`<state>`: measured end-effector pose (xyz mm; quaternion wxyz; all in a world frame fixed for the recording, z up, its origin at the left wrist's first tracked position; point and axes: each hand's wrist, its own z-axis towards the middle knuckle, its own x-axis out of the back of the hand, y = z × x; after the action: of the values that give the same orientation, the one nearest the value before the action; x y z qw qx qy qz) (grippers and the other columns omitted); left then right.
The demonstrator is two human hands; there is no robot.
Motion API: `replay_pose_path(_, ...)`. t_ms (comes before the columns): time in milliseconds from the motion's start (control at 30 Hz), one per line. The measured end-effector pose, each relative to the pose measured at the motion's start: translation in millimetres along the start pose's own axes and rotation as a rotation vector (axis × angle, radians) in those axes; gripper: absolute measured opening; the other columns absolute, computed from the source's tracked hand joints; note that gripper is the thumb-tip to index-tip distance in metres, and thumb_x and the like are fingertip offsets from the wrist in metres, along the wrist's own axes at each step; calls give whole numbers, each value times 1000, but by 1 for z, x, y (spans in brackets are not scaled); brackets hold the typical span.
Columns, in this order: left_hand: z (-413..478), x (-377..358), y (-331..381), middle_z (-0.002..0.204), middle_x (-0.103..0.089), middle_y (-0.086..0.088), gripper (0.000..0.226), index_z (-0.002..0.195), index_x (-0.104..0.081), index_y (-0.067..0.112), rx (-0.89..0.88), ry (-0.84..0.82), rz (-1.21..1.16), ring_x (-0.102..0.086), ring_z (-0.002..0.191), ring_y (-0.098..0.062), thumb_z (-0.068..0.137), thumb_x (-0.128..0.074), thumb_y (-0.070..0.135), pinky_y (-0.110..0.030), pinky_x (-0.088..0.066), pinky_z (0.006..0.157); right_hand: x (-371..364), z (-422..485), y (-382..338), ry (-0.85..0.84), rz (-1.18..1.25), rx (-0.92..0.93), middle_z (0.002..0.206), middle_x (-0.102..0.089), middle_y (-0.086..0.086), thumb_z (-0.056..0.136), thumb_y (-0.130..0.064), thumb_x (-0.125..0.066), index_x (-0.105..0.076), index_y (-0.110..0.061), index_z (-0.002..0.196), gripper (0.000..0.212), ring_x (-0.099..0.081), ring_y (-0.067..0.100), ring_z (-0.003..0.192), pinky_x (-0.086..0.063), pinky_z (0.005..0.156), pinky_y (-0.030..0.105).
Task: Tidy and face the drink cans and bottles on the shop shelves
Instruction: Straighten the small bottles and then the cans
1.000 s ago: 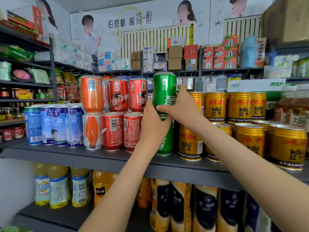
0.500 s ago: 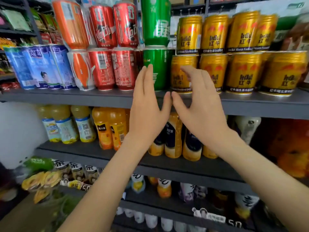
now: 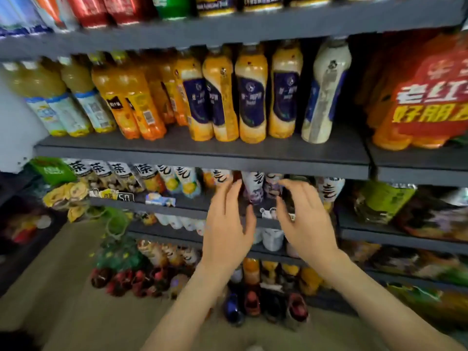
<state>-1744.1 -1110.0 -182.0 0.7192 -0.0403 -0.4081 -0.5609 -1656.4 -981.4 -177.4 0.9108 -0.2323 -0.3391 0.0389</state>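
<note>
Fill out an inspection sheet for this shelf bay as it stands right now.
Surface: grey shelf boards, several tiers, all stocked.
Job's things: cans on the top tier. The orange bottles with dark blue labels stand upright in a row on the second tier, with one white bottle at the row's right end. The small bottles on the third tier are blurred.
Clutter: red multipack on the neighbouring shelf to the right; price tag on the third tier's edge.
Hands: left hand and right hand open, holding nothing, in front of the third tier.
Cables: nothing seen.
Surroundings: tan floor; snack bags on the right-hand shelves.
</note>
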Motion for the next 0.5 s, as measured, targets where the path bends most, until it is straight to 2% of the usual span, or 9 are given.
replay_pose_path(100, -40, -30, 1, 136, -44, -10, 46, 134, -41, 10, 51, -131, -1, -47, 123, -24, 92, -46, 28, -37, -49, 94, -16, -51, 37, -87, -20, -201, 112, -58, 9, 88, -15, -61, -52, -7, 124, 38, -51, 22, 108, -49, 84, 32)
replay_pose_path(167, -52, -54, -1, 138, -43, -11, 48, 135, -40, 13, 58, -216, 20, -53, 117, -27, 90, -55, 22, -39, -53, 86, -31, -77, 62, -157, -72, -304, 114, -56, 10, 86, -13, -64, -48, -5, 129, 47, -53, 27, 109, -53, 83, 42)
replay_pose_path(267, -48, -95, -10, 137, -45, -15, 56, 137, -41, 17, 23, -312, 71, -54, 115, -30, 86, -63, 14, -41, -54, 83, -52, -97, 94, -197, -100, -348, 115, -53, 11, 87, -14, -65, -41, -5, 135, 54, -51, 29, 108, -51, 88, 45)
replay_pose_path(367, -28, -144, -22, 127, -54, -19, 61, 134, -50, 16, -49, -323, 125, -60, 107, -33, 77, -72, 10, -39, -56, 80, -70, -99, 124, -113, -95, -365, 125, -48, 14, 84, -10, -67, -37, -6, 138, 62, -47, 29, 116, -47, 94, 40)
replay_pose_path(500, -6, -207, -34, 121, -57, -22, 68, 134, -51, 15, -98, -296, 142, -63, 99, -34, 72, -78, 10, -38, -56, 74, -89, -81, 170, 149, -110, -482, 129, -44, 22, 77, -11, -75, -32, 3, 138, 76, -38, 30, 121, -42, 99, 39)
